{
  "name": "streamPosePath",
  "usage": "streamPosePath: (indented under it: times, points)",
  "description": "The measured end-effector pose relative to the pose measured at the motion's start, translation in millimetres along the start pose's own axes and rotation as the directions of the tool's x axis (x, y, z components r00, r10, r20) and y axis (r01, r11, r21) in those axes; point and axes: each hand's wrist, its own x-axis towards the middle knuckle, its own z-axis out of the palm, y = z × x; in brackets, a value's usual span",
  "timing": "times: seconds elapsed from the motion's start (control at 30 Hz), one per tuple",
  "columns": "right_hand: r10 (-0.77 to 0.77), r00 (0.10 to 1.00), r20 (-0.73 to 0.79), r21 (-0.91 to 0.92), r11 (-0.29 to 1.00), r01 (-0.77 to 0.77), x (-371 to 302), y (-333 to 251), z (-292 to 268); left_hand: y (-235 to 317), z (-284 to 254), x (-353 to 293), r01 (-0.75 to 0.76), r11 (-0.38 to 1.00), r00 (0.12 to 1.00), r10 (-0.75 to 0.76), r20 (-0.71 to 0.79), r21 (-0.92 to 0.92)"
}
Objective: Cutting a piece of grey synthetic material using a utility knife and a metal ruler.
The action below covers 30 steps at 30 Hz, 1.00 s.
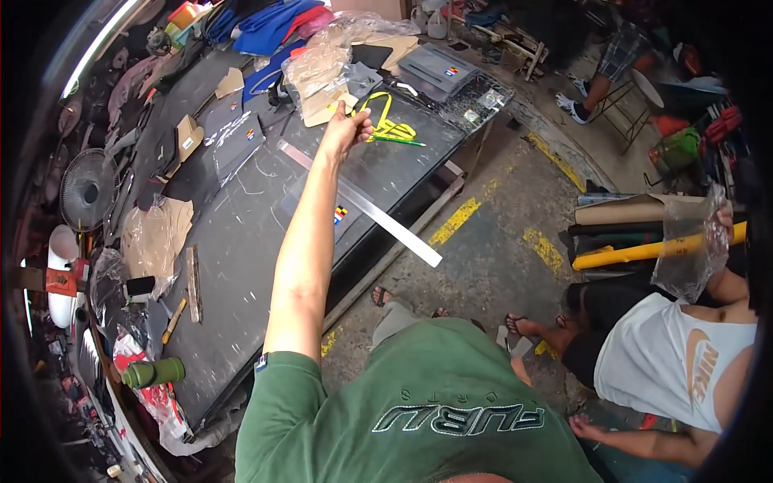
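My left arm reaches out over the dark worktable (233,298). My left hand (348,133) is curled at a loose, flat yellow measuring tape (390,127), which seems pinched between thumb and fingers. Beside the tape lies a green pencil (400,142). A long metal ruler (394,228) slants across the table under my forearm, its near end jutting past the edge. Beneath it is a clear sheet with a small coloured label (341,214). Only a bit of my right hand (520,372) shows past my green shirt; its fingers are hidden. Greyish flat pieces appear near it.
Dark panels, brown paper (157,233) and plastic crowd the table. A green bottle (153,372), a phone (140,286) and a fan (88,189) stand or lie left. At right, a co-worker holds clear plastic (692,249) by a yellow roll (620,254); another person's legs show behind.
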Motion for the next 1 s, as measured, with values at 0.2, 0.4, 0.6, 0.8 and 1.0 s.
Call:
streamPosePath:
  times: [0.2,0.4,0.6,0.8,1.0]
  points:
    - [0.299,0.919,0.256,0.163,0.924,-0.346,-18,33,-36,-14,53,-3,-0.03,0.999,0.998,0.029,-0.052,-0.027]
    - [0.077,0.962,0.262,0.28,0.948,-0.152,11,-26,-61,-26,25,-15,-0.045,0.999,0.998,0.046,-0.036,0.028]
    - [0.009,0.951,0.31,0.512,0.841,-0.175,3,-74,-109,-41,55,-19,0.085,0.994,0.991,-0.091,0.1,0.064]
    - [0.077,0.958,0.278,0.547,0.807,-0.223,2,-63,-102,-48,75,-25,0.079,0.992,0.995,-0.084,0.047,0.102]
    - [0.094,0.933,0.347,0.328,0.92,-0.215,-13,-28,-81,-66,66,-35,0.12,0.984,0.991,-0.126,0.04,0.128]
